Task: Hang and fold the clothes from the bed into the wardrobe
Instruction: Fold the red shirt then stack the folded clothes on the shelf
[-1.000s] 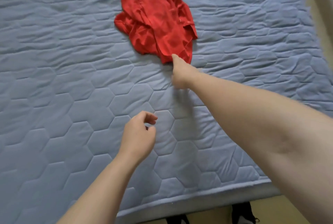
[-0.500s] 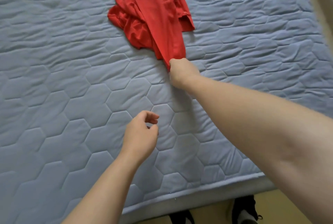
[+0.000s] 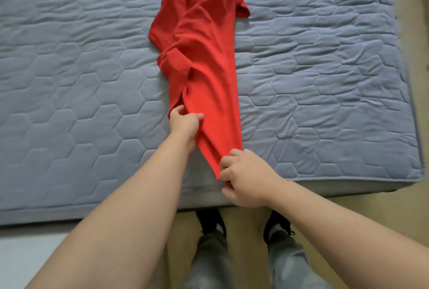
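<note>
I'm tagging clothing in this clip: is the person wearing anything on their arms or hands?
Nothing that shows. The left forearm and right forearm are bare, with no sleeve in view. The left hand and right hand show no glove, watch, bracelet or ring.

Two black shoes (image 3: 210,219) stand on the tan floor (image 3: 243,226), grey trouser legs (image 3: 209,263) above them. A white surface (image 3: 27,256) fills the floor's left corner.

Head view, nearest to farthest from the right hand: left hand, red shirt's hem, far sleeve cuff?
1. Hem: gripped by the right hand, near bed edge.
2. Left hand: up-left, gripping the shirt.
3. Far sleeve cuff: top, beyond both.
</note>
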`<state>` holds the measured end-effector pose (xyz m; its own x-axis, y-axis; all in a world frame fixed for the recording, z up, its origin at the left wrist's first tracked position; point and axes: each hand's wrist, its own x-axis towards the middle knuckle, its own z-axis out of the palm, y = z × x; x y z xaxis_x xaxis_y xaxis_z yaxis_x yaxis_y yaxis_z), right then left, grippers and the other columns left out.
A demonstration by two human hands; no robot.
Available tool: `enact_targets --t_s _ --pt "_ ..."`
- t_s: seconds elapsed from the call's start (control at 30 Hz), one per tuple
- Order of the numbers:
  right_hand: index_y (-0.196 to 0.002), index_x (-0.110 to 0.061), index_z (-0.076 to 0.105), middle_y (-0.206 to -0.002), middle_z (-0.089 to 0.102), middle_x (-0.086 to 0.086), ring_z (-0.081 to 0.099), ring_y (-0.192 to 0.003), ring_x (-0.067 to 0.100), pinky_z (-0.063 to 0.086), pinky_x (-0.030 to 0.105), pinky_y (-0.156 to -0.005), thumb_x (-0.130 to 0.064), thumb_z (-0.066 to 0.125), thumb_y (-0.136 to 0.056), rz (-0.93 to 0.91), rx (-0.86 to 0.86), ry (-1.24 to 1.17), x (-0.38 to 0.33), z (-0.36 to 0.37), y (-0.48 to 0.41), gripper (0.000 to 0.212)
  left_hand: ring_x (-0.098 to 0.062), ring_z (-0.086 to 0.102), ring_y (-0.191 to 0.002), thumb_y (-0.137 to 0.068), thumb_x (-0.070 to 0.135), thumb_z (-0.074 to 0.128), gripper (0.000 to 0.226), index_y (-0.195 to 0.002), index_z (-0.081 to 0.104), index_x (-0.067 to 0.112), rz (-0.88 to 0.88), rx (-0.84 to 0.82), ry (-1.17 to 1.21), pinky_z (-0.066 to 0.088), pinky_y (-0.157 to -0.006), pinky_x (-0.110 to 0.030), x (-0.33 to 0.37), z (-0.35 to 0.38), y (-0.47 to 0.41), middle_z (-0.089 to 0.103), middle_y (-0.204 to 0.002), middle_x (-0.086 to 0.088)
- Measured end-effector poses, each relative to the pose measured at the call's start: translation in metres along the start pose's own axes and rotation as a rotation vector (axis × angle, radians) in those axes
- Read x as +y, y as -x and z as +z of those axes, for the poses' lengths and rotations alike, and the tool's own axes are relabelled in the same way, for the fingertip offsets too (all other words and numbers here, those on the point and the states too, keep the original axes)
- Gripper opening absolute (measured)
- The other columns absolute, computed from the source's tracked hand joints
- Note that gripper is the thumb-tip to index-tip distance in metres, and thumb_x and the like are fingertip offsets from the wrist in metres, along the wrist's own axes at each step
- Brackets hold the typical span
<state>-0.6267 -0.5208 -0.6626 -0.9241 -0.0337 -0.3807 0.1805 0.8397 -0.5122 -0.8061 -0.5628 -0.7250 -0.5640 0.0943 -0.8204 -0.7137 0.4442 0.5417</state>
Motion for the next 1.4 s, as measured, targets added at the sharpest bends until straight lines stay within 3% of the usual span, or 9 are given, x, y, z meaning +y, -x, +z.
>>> enact_targets --t_s 0.23,0.33,0.47,0.63,0.73,0.97,1.1,1.17,1.4 --pt "-0.052 -0.019 0.043 -0.049 0.045 -0.004 0.047 -0.062 0.021 0.033 0.037 -0.057 -0.071 0.028 -0.093 0.614 0.011 -0.554 0.012 0.004 0.055 0.068 -0.019 0.059 -0.074 -0.088 -0.01 0.053 0.025 -0.092 0.059 0.014 -0.083 -0.049 0.162 0.052 -0.072 -0.032 0.016 -0.013 0.03 0.064 -0.092 -0.007" --pt "-0.085 -0.018 0.057 -0.096 0.069 0.012 0.063 -0.098 0.033 0.044 0.039 -0.079 -0.06 0.038 -0.097 0.813 -0.026 -0.435 0.031 -0.003 0.072 0.048 -0.021 0.063 -0.075 -0.096 0.003 0.052 0.015 -0.094 0.063 0.013 -0.147 -0.076 0.274 0.055 -0.082 -0.04 0.035 -0.021 0.049 0.066 -0.096 -0.011" --pt "-0.12 -0.016 0.049 -0.121 0.064 0.011 0.062 -0.112 0.032 0.046 0.04 -0.08 -0.074 0.053 -0.081 0.889 -0.134 -0.138 0.038 -0.027 0.092 0.07 -0.019 0.06 -0.06 -0.088 -0.006 0.055 0.02 -0.084 0.057 0.013 -0.154 0.016 0.232 0.052 -0.055 -0.03 0.047 -0.025 0.086 0.065 -0.08 -0.009" --pt "-0.12 -0.018 0.064 -0.126 0.065 0.008 0.062 -0.115 0.029 0.044 0.036 -0.08 -0.06 0.048 -0.089 0.992 -0.159 -0.147 0.039 -0.081 0.107 0.054 -0.015 0.047 -0.056 -0.069 -0.017 0.057 0.032 -0.076 0.054 0.013 0.04 0.198 0.048 0.04 -0.051 -0.022 0.042 -0.038 0.15 0.056 -0.077 -0.004" --pt "-0.093 -0.015 0.067 -0.096 0.07 0.007 0.069 -0.082 0.024 0.047 0.028 -0.066 -0.069 0.052 -0.082 0.991 -0.109 -0.382 0.038 -0.119 0.125 0.057 -0.012 0.059 -0.064 -0.079 -0.004 0.071 0.024 -0.089 0.06 0.014 0.09 0.275 0.203 0.051 -0.063 -0.028 0.063 -0.055 0.185 0.065 -0.084 -0.001" --pt "-0.077 -0.007 0.067 -0.055 0.07 0.004 0.07 -0.049 0.026 0.046 0.026 -0.044 -0.055 0.046 -0.091 1.127 0.311 -0.715 0.024 -0.228 0.181 0.054 -0.017 0.067 -0.095 -0.092 0.04 0.056 0.024 -0.097 0.062 0.017 0.206 0.466 0.329 0.057 -0.085 -0.038 0.158 -0.104 0.286 0.068 -0.109 0.001" --pt "-0.103 0.004 0.069 -0.104 0.07 0.026 0.069 -0.096 0.043 0.055 0.053 -0.087 -0.047 0.042 -0.097 1.129 0.756 -0.789 0.005 -0.302 0.201 0.058 -0.02 0.068 -0.1 -0.091 0.049 0.05 0.037 -0.103 0.066 0.018 0.312 0.402 0.318 0.058 -0.088 -0.044 0.216 -0.122 0.345 0.068 -0.115 0.001" --pt "-0.101 -0.002 0.067 -0.108 0.067 0.021 0.066 -0.1 0.043 0.057 0.056 -0.082 -0.04 0.043 -0.1 1.059 0.973 -0.958 -0.015 -0.338 0.207 0.045 -0.023 0.067 -0.103 -0.092 0.051 0.044 0.05 -0.122 0.063 0.016 0.34 0.412 0.276 0.059 -0.085 -0.045 0.236 -0.128 0.366 0.065 -0.123 -0.002" --pt "-0.086 -0.018 0.053 -0.062 0.063 0.004 0.064 -0.042 0.021 0.055 0.037 -0.051 -0.029 0.045 -0.101 0.735 1.06 -1.754 -0.078 -0.431 0.215 0.021 -0.036 0.064 -0.106 -0.096 0.017 0.035 0.042 -0.13 0.059 0.007 0.345 0.394 0.103 0.059 -0.072 -0.051 0.252 -0.137 0.407 0.059 -0.128 -0.014"
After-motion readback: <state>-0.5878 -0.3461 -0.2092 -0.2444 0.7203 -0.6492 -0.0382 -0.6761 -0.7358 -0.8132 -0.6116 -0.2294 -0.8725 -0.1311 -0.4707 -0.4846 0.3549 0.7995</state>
